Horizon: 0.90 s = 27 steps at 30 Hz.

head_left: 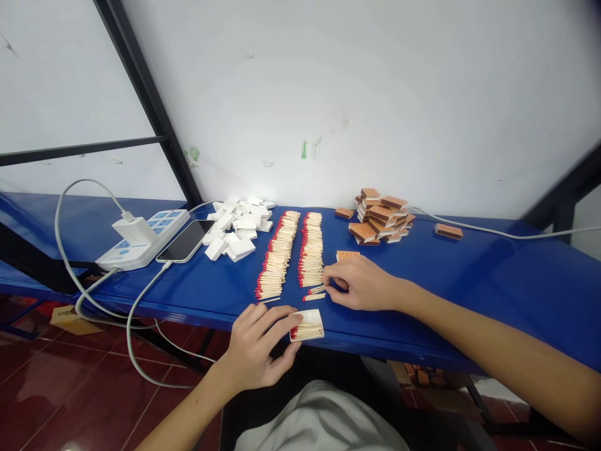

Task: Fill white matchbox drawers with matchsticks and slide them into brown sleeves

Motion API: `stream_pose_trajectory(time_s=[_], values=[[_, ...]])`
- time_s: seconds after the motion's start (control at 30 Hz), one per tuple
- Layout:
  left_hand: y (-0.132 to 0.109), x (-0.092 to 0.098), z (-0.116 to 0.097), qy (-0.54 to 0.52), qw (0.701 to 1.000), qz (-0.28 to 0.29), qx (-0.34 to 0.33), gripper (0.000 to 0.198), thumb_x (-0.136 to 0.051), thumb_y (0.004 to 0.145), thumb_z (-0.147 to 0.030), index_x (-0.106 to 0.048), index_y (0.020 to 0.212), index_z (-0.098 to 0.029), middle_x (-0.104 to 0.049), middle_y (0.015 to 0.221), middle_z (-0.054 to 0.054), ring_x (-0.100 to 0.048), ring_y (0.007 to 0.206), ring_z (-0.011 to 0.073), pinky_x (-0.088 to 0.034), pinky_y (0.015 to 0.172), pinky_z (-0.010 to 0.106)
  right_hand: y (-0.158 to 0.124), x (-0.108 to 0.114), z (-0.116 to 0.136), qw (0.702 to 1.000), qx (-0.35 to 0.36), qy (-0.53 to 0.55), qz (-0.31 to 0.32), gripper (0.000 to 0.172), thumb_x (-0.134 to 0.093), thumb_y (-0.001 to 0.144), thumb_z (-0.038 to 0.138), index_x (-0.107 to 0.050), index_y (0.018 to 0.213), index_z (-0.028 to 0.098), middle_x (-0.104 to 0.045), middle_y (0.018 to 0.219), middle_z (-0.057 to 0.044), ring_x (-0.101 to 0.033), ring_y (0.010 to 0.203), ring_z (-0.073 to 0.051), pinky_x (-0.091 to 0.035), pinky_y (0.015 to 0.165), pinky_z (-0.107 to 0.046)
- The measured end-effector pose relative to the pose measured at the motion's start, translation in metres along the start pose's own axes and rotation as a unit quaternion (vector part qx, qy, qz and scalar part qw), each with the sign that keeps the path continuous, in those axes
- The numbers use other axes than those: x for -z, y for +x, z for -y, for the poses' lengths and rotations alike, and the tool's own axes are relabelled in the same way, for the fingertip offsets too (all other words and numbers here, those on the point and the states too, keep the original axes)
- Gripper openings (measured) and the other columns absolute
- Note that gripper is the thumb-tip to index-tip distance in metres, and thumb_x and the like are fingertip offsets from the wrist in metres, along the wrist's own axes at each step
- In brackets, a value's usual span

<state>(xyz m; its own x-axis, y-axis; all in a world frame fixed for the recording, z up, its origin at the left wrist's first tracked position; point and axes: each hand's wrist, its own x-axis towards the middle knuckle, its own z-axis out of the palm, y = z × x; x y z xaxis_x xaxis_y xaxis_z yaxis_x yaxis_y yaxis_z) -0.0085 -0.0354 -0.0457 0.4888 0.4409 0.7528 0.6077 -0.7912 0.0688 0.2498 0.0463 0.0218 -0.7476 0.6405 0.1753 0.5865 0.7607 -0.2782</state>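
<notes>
Though shallow, tray (310, 315) in left hand (261, 343).

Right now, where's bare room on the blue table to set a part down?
Biggest: beyond the right forearm, up to the rightmost matchbox and the cable there. Smaller: between phone, white pile and left match row. Crowded: front centre, with the tray in the left hand and the right hand at the right match row.

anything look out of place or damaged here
The wall has chipped-looking spots, some green, as if paint came off. One matchbox lies well right of the matchbox pile, and a few matches sit loose by the right hand.
</notes>
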Motion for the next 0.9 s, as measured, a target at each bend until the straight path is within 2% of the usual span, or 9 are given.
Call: stream_pose_trajectory(time_s=[0.37, 0.73, 0.9], values=[[-0.002, -0.001, -0.001, -0.009, 1.0, 0.003, 0.001, 0.028, -0.064, 0.086, -0.019, -0.064, 0.114, -0.019, -0.075, 0.108, 0.008, -0.059, 0.076, 0.0204, -0.041, 0.066, 0.035, 0.003, 0.0, 0.004, 0.999, -0.023, 0.021, 0.018, 0.007, -0.061, 0.083, 0.014, -0.065, 0.078, 0.016, -0.051, 0.059, 0.005, -0.044, 0.055, -0.009, -0.026, 0.059, -0.024], [-0.001, -0.002, 0.001, -0.005, 1.0, 0.006, 0.001, 0.028, -0.064, 0.086, -0.02, -0.064, 0.115, -0.019, -0.075, 0.109, 0.008, -0.06, 0.077, 0.0207, -0.041, 0.067, 0.035, 0.004, -0.012, -0.001, 0.997, -0.032, 0.072, -0.007, 0.007, -0.063, 0.087, 0.017, -0.068, 0.083, 0.017, -0.05, 0.056, 0.007, -0.043, 0.052, -0.007, -0.029, 0.057, -0.021], [-0.003, -0.002, 0.001, -0.008, 1.0, 0.007, 0.003, 0.029, -0.065, 0.086, -0.02, -0.064, 0.115, -0.019, -0.075, 0.109, 0.008, -0.06, 0.077, 0.0209, -0.041, 0.067, 0.035, 0.003, -0.01, 0.001, 0.996, -0.026, 0.089, -0.011, 0.014, -0.058, 0.092, 0.022, -0.068, 0.083, 0.016, -0.05, 0.056, 0.006, -0.044, 0.052, -0.008, -0.03, 0.058, -0.021]])
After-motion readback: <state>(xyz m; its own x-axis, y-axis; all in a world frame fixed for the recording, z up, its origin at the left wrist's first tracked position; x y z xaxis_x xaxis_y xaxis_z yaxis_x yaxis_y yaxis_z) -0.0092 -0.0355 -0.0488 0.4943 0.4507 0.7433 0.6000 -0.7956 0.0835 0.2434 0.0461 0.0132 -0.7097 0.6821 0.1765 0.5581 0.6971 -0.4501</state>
